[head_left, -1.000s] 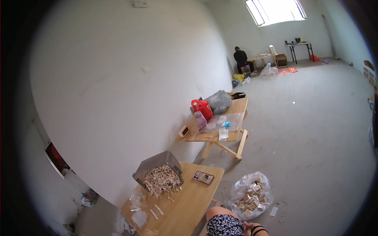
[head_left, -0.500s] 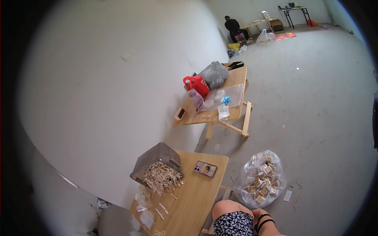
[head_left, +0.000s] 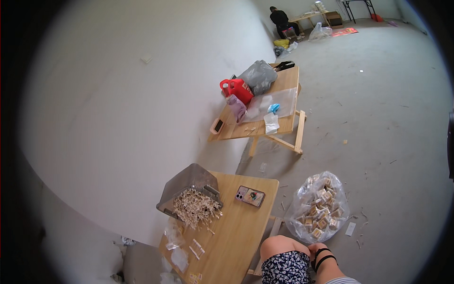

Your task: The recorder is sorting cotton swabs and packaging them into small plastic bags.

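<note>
Beside the clear bag of small packets [head_left: 318,208] on the floor, one hand [head_left: 316,248] rests at the knee, its grip hidden; I cannot tell which hand. Since a second ago the view has dropped, bringing bag and nearby tabletop [head_left: 236,236] closer.

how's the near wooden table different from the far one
The near table carries a grey bin spilling pale sticks and a phone; the far table holds a red jug, a grey bag and a clear plastic sheet. The far table's legs show; the near one's mostly don't. Both are low, light wood, against the wall.
</note>
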`<state>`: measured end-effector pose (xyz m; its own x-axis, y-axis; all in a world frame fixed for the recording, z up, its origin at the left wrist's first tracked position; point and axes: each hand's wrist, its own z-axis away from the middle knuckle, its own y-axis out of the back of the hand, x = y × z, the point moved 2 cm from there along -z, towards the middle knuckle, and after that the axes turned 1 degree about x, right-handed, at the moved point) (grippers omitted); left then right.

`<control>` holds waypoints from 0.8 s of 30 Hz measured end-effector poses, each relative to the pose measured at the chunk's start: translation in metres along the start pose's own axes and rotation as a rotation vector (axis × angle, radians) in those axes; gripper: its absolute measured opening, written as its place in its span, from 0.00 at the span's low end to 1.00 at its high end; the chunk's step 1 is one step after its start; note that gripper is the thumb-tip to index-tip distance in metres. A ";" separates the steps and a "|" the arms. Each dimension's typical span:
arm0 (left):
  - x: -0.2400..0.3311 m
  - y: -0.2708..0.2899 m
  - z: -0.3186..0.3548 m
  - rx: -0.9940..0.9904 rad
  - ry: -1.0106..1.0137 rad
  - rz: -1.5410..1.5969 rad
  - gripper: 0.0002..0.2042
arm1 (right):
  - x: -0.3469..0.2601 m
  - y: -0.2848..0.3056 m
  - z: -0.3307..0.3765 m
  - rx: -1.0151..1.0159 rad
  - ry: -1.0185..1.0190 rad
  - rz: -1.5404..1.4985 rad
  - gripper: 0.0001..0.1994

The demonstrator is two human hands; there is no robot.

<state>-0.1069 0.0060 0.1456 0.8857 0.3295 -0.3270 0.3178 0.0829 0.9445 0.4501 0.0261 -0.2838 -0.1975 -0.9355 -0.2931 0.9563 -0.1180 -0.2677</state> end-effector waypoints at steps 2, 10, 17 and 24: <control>-0.007 -0.004 0.005 -0.005 0.007 -0.001 0.18 | -0.016 -0.012 0.046 -0.054 0.287 0.266 0.14; 0.002 -0.024 0.001 -0.045 -0.061 0.021 0.17 | -0.020 -0.009 0.030 0.072 0.294 0.112 0.14; -0.009 -0.027 0.004 -0.044 -0.051 0.038 0.16 | -0.007 -0.021 -0.013 0.059 0.353 -0.281 0.16; -0.007 -0.042 0.014 -0.054 -0.066 0.106 0.15 | -0.012 0.012 -0.023 0.354 0.465 0.407 0.17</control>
<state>-0.1219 -0.0130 0.1078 0.9342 0.2767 -0.2251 0.2043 0.1022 0.9736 0.4588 0.0437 -0.3047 0.1936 -0.6986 -0.6888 0.9709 0.0354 0.2370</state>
